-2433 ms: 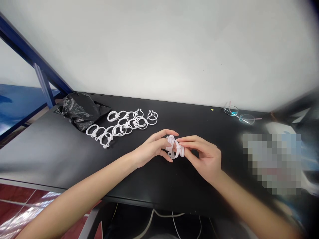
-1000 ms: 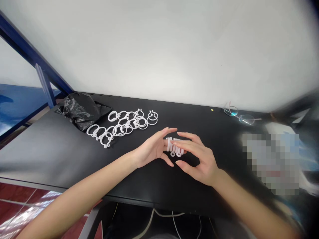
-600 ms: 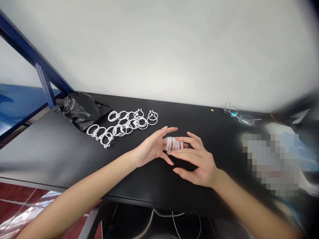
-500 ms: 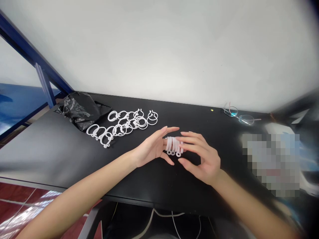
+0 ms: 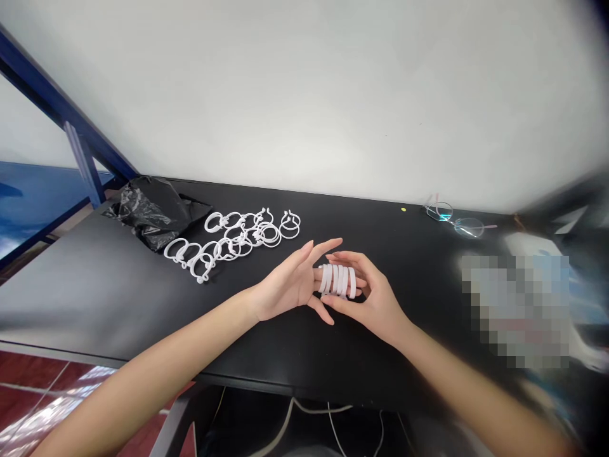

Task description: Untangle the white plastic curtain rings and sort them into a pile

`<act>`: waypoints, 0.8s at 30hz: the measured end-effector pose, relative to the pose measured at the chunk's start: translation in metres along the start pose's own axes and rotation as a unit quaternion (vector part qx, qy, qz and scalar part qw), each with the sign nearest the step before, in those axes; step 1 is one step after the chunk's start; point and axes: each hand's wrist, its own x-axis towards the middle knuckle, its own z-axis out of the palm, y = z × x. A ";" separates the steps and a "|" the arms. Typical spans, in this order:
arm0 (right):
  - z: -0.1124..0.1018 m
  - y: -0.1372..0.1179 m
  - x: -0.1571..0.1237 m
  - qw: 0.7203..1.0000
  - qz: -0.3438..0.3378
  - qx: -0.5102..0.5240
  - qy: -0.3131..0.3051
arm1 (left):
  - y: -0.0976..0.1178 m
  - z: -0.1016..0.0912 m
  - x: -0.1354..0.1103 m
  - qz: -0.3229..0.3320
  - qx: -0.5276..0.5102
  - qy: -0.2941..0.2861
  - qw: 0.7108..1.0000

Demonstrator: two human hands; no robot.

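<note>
Several white plastic curtain rings (image 5: 339,280) are threaded side by side over the middle fingers of my left hand (image 5: 297,279). Its thumb, index and little fingers stretch out apart from the rings. My right hand (image 5: 373,295) curves around the same row from the right, thumb below and fingers above, touching the rings. Their small eyelets, plain a moment ago, are mostly hidden now. On the black table (image 5: 266,343), left of my hands, lie more white rings (image 5: 228,244) in two loose rows, several of them with small eyelets or prongs.
A crumpled black plastic bag (image 5: 155,212) lies behind the loose rings, near a blue metal frame (image 5: 80,146). Eyeglasses (image 5: 469,227) rest at the back right. A blurred-out, pixelated item (image 5: 521,311) sits at the right. Cables (image 5: 285,425) hang below the table's front edge.
My right hand has moved left and closed around the rings on my left fingers. The rings have turned, so their eyelets no longer face me. The loose rings stay put.
</note>
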 end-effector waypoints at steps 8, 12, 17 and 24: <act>0.001 0.005 0.003 0.998 0.008 0.045 -0.042 | -0.002 -0.002 -0.001 0.006 0.016 -0.071 0.997; -0.004 0.002 0.004 0.996 -0.021 0.028 -0.079 | 0.000 -0.001 -0.001 0.002 0.043 -0.107 0.993; -0.010 -0.001 0.007 0.993 -0.045 0.013 -0.107 | 0.002 0.001 -0.002 -0.007 0.078 -0.124 0.989; -0.009 0.003 0.008 0.996 -0.038 -0.001 -0.077 | 0.001 0.003 -0.004 -0.024 0.092 -0.143 0.985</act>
